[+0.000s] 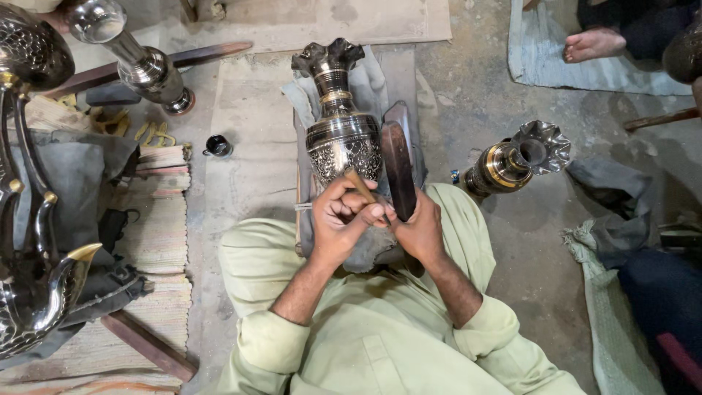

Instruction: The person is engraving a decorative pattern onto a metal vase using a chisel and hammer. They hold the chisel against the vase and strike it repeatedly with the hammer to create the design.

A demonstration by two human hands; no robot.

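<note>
A dark engraved metal vase (341, 124) with a flared scalloped mouth lies in front of me on a grey cloth (365, 73). My left hand (342, 219) grips a thin wooden-handled chisel (360, 184), its tip set against the vase's lower body. My right hand (418, 228) holds a dark flat wooden mallet (398, 167) upright just to the right of the chisel. Both hands meet over the base of the vase, which they hide.
A second vase (512, 159) lies on its side to the right. A polished vase (139, 62) and a curved metal vessel (33, 292) lie at the left on woven mats (157, 234). A small black cup (217, 146) stands nearby. Another person's bare foot (592, 44) rests on a cloth at top right.
</note>
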